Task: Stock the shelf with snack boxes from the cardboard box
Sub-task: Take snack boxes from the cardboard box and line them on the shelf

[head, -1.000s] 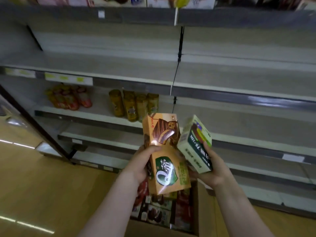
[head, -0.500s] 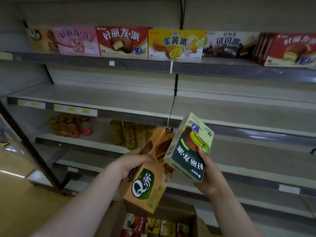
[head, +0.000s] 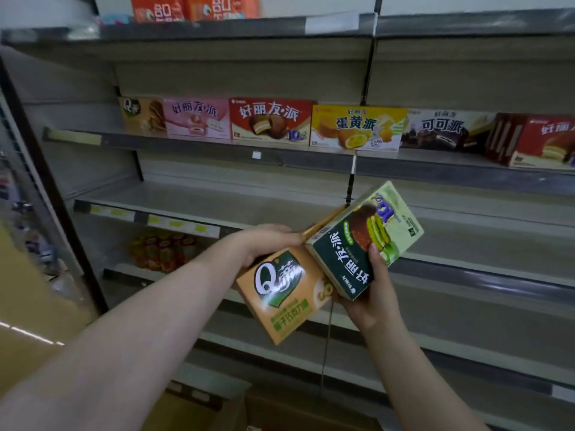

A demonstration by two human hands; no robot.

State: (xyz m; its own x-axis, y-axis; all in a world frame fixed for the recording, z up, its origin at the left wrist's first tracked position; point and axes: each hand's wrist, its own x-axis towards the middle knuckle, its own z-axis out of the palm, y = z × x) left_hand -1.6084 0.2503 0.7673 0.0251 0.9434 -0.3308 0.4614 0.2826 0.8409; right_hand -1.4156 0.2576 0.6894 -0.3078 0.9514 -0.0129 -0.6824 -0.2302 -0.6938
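My left hand [head: 267, 242] grips an orange snack box [head: 286, 293] from above, tilted, in front of the shelves. My right hand [head: 373, 290] holds a green snack box [head: 364, 241] from below, thumb on its front; the two boxes touch. The shelf [head: 217, 144] above them carries a row of snack boxes: a tan one [head: 141, 115], a pink one [head: 197, 118], a red one [head: 270, 119], a yellow one [head: 357, 127], a dark cocoa one [head: 445, 130] and red ones [head: 541, 141] at the right. The cardboard box [head: 280, 409] shows only its rim at the bottom edge.
The shelf [head: 202, 203] level with my hands is bare. Red and yellow bottles [head: 161, 250] stand on a lower shelf at the left. Orange packs [head: 193, 7] sit on the top shelf. A black upright [head: 46, 188] bounds the unit on the left.
The view has tilted upward, bringing higher shelves into sight. Both hands have risen with their boxes, and the orange box has tipped further over. The cardboard box has dropped almost out of view.
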